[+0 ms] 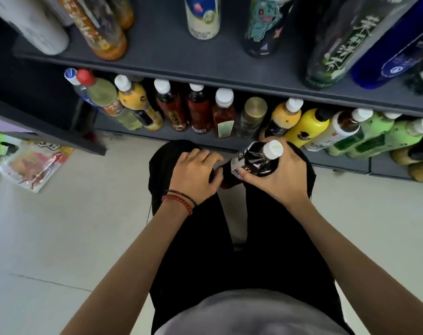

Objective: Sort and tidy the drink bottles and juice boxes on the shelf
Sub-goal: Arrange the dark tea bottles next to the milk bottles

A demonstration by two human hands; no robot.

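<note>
My right hand (284, 176) grips a dark bottle (256, 162) with a black-and-white label and a white cap, held upright in front of the lower shelf (229, 143). My left hand (196, 174) hovers just left of that bottle, fingers loosely curled near its lower body, with a red and a black cord on the wrist. Along the lower shelf stands a row of bottles: a red-capped one (101, 93), brown tea bottles (198, 110), a gold-capped one (254, 114), a yellow one (307, 124) and green-labelled ones (365, 134).
The upper shelf (171, 54) carries tall bottles, among them an orange one (99, 27), a white can-like one (203, 18), a cartoon-printed black one (263, 27) and a blue one (396, 52). Snack packets (34, 163) lie on the pale tiled floor at left.
</note>
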